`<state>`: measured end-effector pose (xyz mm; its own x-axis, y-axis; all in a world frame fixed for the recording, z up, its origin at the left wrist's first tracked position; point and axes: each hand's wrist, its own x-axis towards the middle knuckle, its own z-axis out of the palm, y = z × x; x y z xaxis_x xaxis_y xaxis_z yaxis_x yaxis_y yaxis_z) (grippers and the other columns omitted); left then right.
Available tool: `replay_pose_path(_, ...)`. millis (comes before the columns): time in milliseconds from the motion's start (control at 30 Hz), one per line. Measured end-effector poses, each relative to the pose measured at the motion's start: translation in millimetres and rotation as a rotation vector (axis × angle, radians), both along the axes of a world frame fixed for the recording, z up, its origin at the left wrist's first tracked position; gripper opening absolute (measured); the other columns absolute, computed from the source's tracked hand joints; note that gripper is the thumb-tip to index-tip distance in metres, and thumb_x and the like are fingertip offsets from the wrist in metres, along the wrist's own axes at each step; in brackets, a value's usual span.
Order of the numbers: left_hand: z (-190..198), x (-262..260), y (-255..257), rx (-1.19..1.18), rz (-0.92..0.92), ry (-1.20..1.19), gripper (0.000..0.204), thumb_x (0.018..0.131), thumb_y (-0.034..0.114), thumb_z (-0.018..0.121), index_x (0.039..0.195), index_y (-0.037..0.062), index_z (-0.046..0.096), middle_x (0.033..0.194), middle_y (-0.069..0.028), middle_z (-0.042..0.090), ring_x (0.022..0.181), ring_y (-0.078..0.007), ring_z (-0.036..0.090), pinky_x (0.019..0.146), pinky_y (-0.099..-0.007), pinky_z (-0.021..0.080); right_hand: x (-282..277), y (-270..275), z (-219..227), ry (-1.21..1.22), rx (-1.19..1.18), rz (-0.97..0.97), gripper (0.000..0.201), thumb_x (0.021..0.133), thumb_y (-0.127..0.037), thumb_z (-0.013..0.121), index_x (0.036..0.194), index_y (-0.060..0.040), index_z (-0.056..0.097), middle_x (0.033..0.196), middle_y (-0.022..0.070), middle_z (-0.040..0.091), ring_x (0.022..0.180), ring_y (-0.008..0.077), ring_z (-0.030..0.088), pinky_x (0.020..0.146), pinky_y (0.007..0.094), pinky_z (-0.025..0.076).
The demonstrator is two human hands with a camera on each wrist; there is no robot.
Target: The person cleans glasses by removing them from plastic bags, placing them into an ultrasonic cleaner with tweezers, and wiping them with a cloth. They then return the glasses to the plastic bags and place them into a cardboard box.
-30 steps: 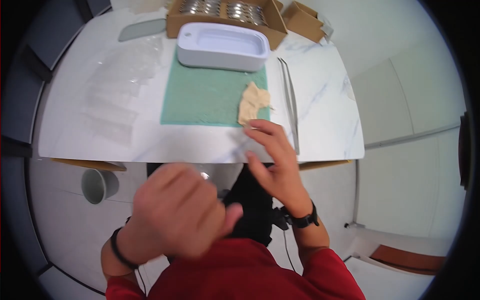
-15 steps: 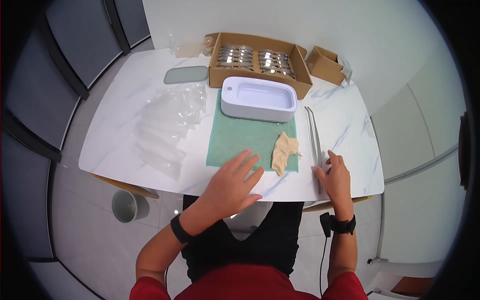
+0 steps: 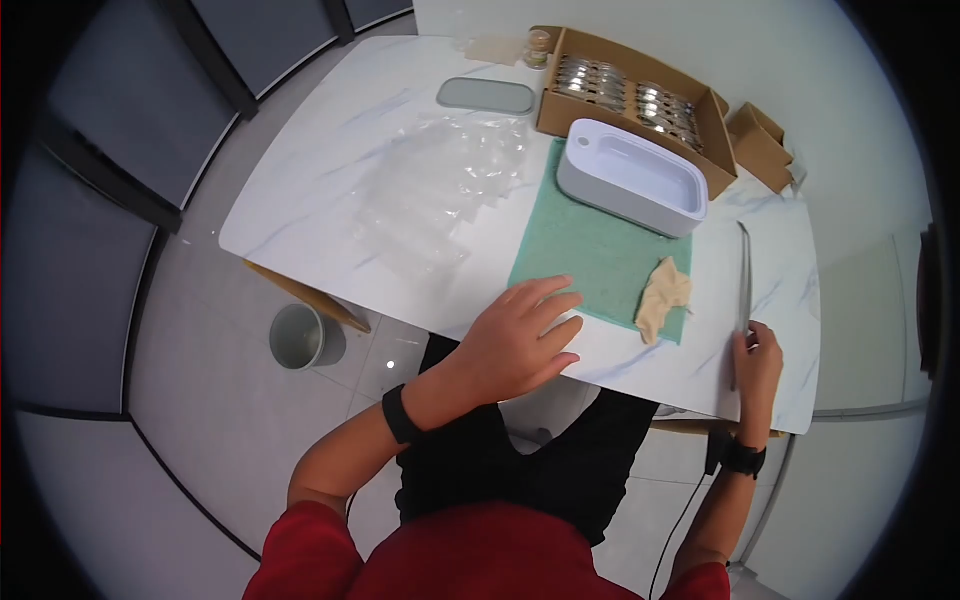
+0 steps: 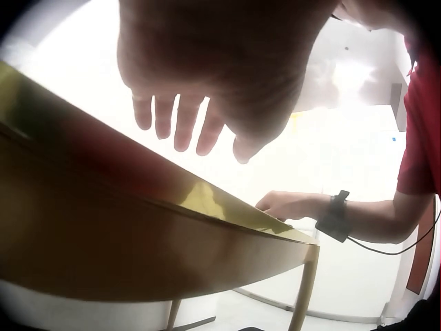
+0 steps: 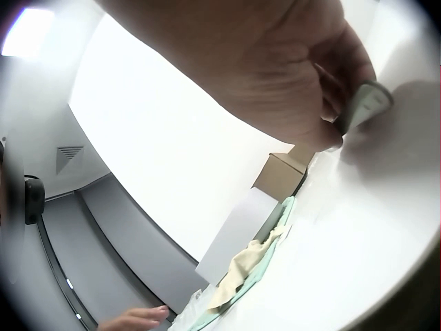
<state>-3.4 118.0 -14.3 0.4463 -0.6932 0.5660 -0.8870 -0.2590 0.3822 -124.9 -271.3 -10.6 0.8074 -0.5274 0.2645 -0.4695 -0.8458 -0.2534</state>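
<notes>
At the right of the table my right hand [image 3: 758,372] grips the near end of long metal tweezers [image 3: 746,275], which point away from me. In the right wrist view, the tweezers' wide end [image 5: 370,107] shows between thumb and fingers, close over the tabletop. My left hand [image 3: 522,340] hovers at the table's front edge, fingers spread and holding nothing. Nearest to it is a green cloth [image 3: 570,260], with a crumpled beige cloth [image 3: 663,300] on its right corner. A white ultrasonic-cleaner-like tub [image 3: 635,180] stands at the cloth's far end.
Behind the tub is a cardboard box [image 3: 725,165] holding rows of eyeglasses [image 3: 668,115]. A smaller carton [image 3: 760,145] stands to its right. Clear plastic bags [image 3: 430,190] and a grey lid [image 3: 486,95] lie left of the cloth. On the floor is a bin [image 3: 297,337].
My right hand has moved onto the tweezers and gripped them. The left hand went from near the camera to the table's front edge. The head view has swung left.
</notes>
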Motion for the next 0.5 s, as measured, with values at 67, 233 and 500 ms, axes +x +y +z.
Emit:
replay_pose_path(67, -2, -2, 9, -0.039, 0.068, -0.009, 0.035, 0.077, 0.017, 0.079, 0.107, 0.0044, 0.068, 0.125, -0.0124, 0.061, 0.123, -0.0336, 0.055, 0.097, -0.0457, 0.048, 2, -14, -3, 0.007, -0.03, -0.031, 0.03, 0.087, -0.017, 0.071, 0.111, 0.0014, 0.069, 0.088, 0.0152, 0.068, 0.075, 0.0313, 0.066, 0.072, 0.0395, 0.053)
replay_pose_path(233, -11, -9, 56, -0.146, 0.341, -0.069, 0.04, 0.071, 0.006, 0.08, 0.109, 0.0043, 0.067, 0.116, -0.0119, 0.064, 0.111, -0.0361, 0.06, 0.093, -0.0455, 0.05, 8, -14, 1, 0.019, -0.036, -0.094, 0.032, 0.089, -0.02, 0.072, 0.112, 0.0017, 0.069, 0.088, 0.0144, 0.069, 0.077, 0.0308, 0.066, 0.073, 0.0391, 0.053)
replay_pose_path(500, -18, -6, 85, -0.128, 0.739, 0.079, 0.068, 0.069, 0.016, 0.087, 0.128, 0.0003, 0.057, 0.096, -0.0107, 0.053, 0.092, -0.0301, 0.051, 0.081, -0.0416, 0.042, 9, -16, -2, -0.019, -0.033, -0.096, 0.039, 0.087, -0.027, 0.074, 0.114, 0.0001, 0.069, 0.092, 0.0159, 0.069, 0.082, 0.0333, 0.067, 0.076, 0.0402, 0.054)
